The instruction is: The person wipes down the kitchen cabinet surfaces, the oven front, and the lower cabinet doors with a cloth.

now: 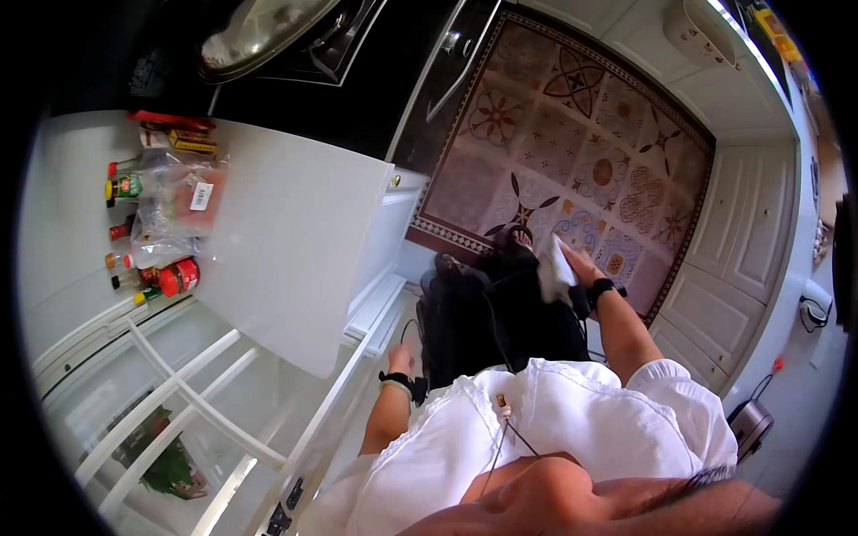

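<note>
White limp cloth (559,273) gripped in my right hand (583,266), right of the white countertop (277,241), likely bunched for control. Left hand (401,359) between countertop and my legs (500,322); grip unclear. Jars (180,277) hug countertop's wall edge, probably saving workspace. Patterned floor (545,143) leaves the cloth swing room.

No wording can be read. The white sticker (201,196) on the clear plastic bag (165,210) shows a barcode, its digits too small to make out; print on the yellow box (193,142), green-labelled bottle (128,187) and red jar (180,276) is illegible.
</note>
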The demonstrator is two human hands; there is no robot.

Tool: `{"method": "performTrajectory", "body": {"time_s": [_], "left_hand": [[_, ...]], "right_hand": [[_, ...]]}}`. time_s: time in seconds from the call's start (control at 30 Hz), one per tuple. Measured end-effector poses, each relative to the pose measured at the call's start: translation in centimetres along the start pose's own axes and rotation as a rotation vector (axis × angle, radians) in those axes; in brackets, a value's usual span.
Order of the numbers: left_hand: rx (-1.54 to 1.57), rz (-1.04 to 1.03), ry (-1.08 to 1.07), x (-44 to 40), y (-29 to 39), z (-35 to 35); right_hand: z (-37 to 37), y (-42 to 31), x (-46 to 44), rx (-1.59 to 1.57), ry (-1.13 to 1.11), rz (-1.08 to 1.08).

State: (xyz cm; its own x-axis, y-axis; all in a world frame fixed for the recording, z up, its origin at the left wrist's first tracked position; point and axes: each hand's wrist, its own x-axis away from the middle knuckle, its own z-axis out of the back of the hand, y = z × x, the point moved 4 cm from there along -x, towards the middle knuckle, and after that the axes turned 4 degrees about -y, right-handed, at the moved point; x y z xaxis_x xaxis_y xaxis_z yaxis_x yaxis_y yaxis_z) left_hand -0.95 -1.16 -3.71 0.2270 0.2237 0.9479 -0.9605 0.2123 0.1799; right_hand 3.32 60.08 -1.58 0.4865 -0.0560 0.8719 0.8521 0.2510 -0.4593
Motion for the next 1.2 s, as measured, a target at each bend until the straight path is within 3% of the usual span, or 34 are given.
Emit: {"method": "performTrajectory", "body": {"time_s": [0.07,0.1,0.17,0.27,0.3,0.37,0.4,0.47,0.57,0.63,0.77,0.83,0.9,0.97,1.07,1.17,1.2], "left_hand": [[-0.261,0.297,0.074,2.4,-0.4,-3.0],[-0.264,0.298,0.153,8.1,-3.7,2.4],[-0.252,0.247,-0.067,3.8,-7.4,-1.9],[-0.121,0.470,-0.286,-1.7,-15.4,-6.3],[-0.123,0.482,-0.274,0.0,-14.2,-7.1],[-0.105,0.510,-0.258,6.0,-9.4,-10.1],[0.071,0.539,-0.452,0.1,-16.7,-9.6],[0.067,0.517,-0.337,1.8,-15.5,-11.0],[0.235,0.489,-0.249,4.0,-12.3,-13.4],[0.368,0.452,-0.188,4.1,-12.5,-13.8],[0.558,0.166,-0.083,8.0,-9.0,-11.7],[0.312,-0.207,-0.094,12.9,-4.9,-10.8],[0.387,-0.368,-0.155,15.7,-3.4,-9.6],[0.766,-0.405,-0.275,17.0,-3.2,-7.5],[1.031,-0.532,-0.416,24.1,2.6,-4.4],[0.898,-0.818,-0.659,31.5,11.7,-6.3],[0.822,-0.740,-0.666,30.6,11.5,-7.8]], "right_hand": [[1.1,7.7,1.0,0.577,-0.049,0.288],[-8.6,14.0,2.0,0.717,-0.174,0.406],[-7.0,11.9,3.8,0.669,-0.245,0.195],[-3.9,8.4,2.3,0.873,-0.438,0.111],[-3.5,8.5,2.0,0.933,-0.503,0.080],[-1.4,10.8,1.2,0.295,-0.126,-0.429],[-0.6,9.0,1.6,0.292,-0.062,-0.485],[1.0,8.1,1.1,0.279,-0.007,-0.520],[2.1,6.8,0.8,0.281,-0.229,-0.507],[2.9,7.8,-0.1,0.333,-0.251,-0.420],[4.0,4.0,1.3,0.176,-0.204,-0.386],[4.9,0.5,3.7,-0.012,-0.226,-0.345],[5.8,-2.2,5.9,-0.238,-0.282,-0.253],[6.1,-5.5,8.8,-0.510,-0.474,-0.061],[5.6,-9.8,14.6,-0.819,-0.826,0.187],[1.7,-13.0,19.2,-0.997,-1.016,0.019],[-1.2,-13.3,19.5,-0.921,-1.194,0.011]]}}
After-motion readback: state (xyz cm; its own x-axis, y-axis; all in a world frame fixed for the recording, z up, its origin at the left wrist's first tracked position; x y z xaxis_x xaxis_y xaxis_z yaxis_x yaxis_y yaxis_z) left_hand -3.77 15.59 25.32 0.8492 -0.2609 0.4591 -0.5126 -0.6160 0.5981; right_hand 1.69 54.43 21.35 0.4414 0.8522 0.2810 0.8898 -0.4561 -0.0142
